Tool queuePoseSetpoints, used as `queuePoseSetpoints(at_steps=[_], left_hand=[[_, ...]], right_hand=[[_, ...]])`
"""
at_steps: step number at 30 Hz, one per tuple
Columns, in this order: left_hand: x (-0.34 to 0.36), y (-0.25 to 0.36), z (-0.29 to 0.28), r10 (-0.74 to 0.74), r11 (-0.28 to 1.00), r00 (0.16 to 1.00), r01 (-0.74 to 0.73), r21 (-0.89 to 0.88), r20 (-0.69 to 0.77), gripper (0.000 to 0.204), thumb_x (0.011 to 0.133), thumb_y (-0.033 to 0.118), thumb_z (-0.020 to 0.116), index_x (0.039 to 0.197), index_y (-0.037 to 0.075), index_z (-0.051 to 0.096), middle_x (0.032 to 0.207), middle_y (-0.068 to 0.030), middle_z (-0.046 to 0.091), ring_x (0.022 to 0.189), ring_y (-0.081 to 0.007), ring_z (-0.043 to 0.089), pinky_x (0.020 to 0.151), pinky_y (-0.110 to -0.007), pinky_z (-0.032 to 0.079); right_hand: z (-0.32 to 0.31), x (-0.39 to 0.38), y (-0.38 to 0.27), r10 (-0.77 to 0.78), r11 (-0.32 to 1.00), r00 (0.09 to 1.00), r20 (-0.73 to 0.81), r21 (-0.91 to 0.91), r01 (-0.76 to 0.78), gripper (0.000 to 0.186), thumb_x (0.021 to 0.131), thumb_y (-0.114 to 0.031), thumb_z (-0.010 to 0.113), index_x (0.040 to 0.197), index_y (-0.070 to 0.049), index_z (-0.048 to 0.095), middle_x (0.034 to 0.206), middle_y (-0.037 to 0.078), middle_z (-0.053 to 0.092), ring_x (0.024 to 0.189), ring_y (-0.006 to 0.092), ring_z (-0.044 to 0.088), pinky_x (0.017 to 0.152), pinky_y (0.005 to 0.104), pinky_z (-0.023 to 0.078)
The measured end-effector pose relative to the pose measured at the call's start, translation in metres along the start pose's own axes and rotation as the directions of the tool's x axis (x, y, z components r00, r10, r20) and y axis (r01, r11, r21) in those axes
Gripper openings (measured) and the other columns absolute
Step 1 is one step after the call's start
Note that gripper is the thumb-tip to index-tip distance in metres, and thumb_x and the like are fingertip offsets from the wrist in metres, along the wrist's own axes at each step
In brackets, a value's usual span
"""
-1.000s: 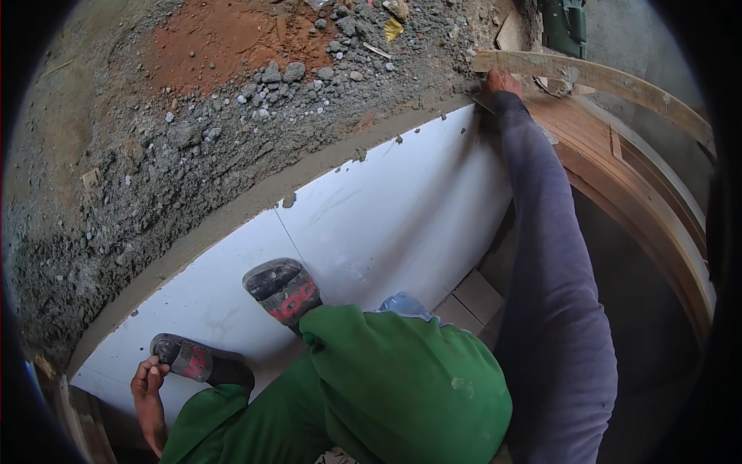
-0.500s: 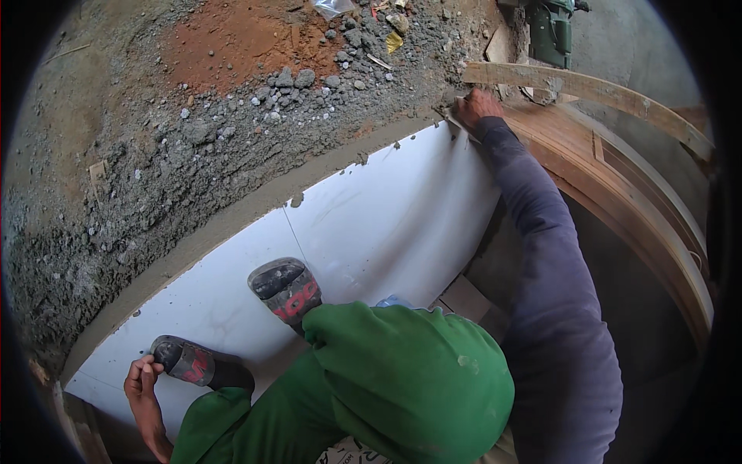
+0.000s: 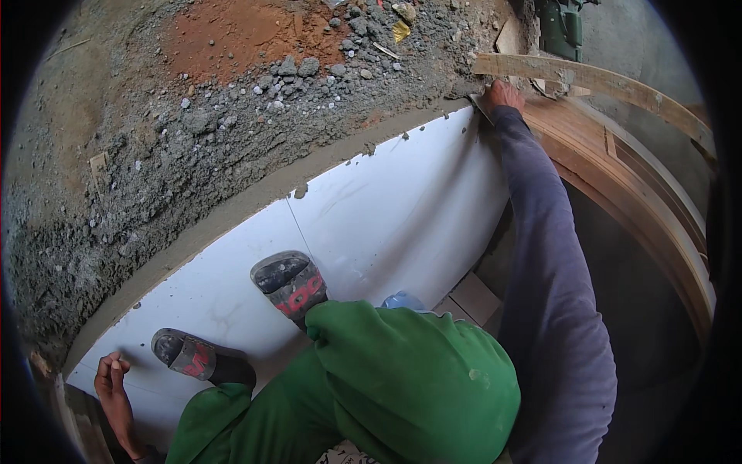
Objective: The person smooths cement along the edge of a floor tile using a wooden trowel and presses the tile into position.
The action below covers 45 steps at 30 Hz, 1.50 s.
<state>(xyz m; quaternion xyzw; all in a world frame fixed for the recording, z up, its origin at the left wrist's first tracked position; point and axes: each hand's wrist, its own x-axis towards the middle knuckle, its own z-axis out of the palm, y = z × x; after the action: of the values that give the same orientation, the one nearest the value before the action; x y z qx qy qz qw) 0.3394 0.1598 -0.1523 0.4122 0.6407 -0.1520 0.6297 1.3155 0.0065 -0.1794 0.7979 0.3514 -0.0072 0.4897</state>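
At the far right end of the mortar strip [image 3: 255, 185], my right hand [image 3: 506, 94] is closed round a thin flat-bladed tool [image 3: 481, 107], its handle hidden in the fingers. The blade lies by the corner of the white tiles [image 3: 386, 201], where tile, mortar and wood meet. My left hand [image 3: 114, 387] hovers at the near left end of the tiles, left of my dark slipper [image 3: 184, 356]. Its thumb and fingers are pinched together; whatever is between them is too small to make out. Crumbs of mortar dot the tile edge.
Rough grey mortar and gravel [image 3: 154, 185] run beyond the strip, with a reddish soil patch [image 3: 239, 39]. A wooden frame [image 3: 618, 185] and a raised batten [image 3: 587, 76] border the right. A blue plastic thing [image 3: 403, 300] shows beside my green-trousered knee.
My right hand and the tool have moved slightly right, toward the wooden frame. My left hand has drawn away from the slipper, to the left. The view has shifted a little.
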Motion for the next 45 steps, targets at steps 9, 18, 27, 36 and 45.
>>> queuePoseSetpoints(at_steps=[9, 18, 27, 36, 45], left_hand=[[0.000, 0.021, 0.016, 0.014, 0.999, 1.000, -0.015, 0.049, 0.008, 0.032, 0.111, 0.028, 0.058, 0.120, -0.001, 0.068, 0.096, -0.0040, 0.065, 0.098, -0.0151, 0.056, 0.098, -0.033, 0.043], [0.004, 0.007, 0.029, 0.037, 0.998, 0.999, -0.036, -0.054, 0.016, 0.033, 0.112, 0.029, 0.057, 0.123, -0.001, 0.068, 0.097, -0.0038, 0.065, 0.100, -0.0142, 0.056, 0.100, -0.033, 0.042], [0.007, -0.001, 0.020, 0.042, 0.995, 0.999, -0.043, -0.088, -0.015, 0.036, 0.112, 0.029, 0.057, 0.124, -0.004, 0.067, 0.098, -0.0040, 0.065, 0.102, -0.0138, 0.056, 0.103, -0.031, 0.041], [-0.001, -0.008, 0.002, 0.017, 1.000, 0.999, -0.018, -0.025, -0.032, 0.031, 0.112, 0.022, 0.055, 0.126, -0.003, 0.067, 0.099, -0.0031, 0.064, 0.099, -0.0134, 0.057, 0.098, -0.029, 0.043], [0.002, -0.002, 0.000, 0.028, 1.000, 0.999, -0.028, 0.014, -0.020, 0.030, 0.112, 0.023, 0.056, 0.125, -0.002, 0.067, 0.098, -0.0038, 0.065, 0.098, -0.0138, 0.057, 0.097, -0.030, 0.044]], right_hand=[[0.009, 0.000, -0.026, -0.053, 0.998, 0.995, -0.088, 0.022, 0.055, 0.022, 0.095, -0.020, 0.061, 0.106, -0.012, 0.078, 0.114, 0.017, 0.078, 0.113, 0.0360, 0.074, 0.095, 0.0477, 0.059], [-0.008, -0.024, -0.037, -0.030, 0.998, 0.999, 0.012, 0.050, 0.030, 0.029, 0.098, -0.037, 0.063, 0.109, -0.012, 0.073, 0.119, 0.017, 0.075, 0.113, 0.0391, 0.072, 0.096, 0.0516, 0.057], [-0.028, -0.053, -0.063, -0.042, 0.995, 0.999, 0.015, 0.088, 0.040, 0.025, 0.094, -0.028, 0.063, 0.108, -0.011, 0.075, 0.120, 0.018, 0.075, 0.118, 0.0366, 0.070, 0.099, 0.0501, 0.056], [-0.083, -0.097, -0.085, -0.108, 0.984, 0.994, -0.001, 0.141, 0.107, 0.033, 0.094, -0.036, 0.064, 0.103, -0.006, 0.076, 0.110, 0.022, 0.075, 0.112, 0.0394, 0.071, 0.096, 0.0522, 0.055], [-0.031, -0.043, -0.061, 0.007, 0.999, 1.000, -0.013, 0.047, -0.007, 0.031, 0.095, -0.032, 0.063, 0.110, -0.008, 0.076, 0.119, 0.019, 0.075, 0.117, 0.0375, 0.071, 0.097, 0.0499, 0.056]])
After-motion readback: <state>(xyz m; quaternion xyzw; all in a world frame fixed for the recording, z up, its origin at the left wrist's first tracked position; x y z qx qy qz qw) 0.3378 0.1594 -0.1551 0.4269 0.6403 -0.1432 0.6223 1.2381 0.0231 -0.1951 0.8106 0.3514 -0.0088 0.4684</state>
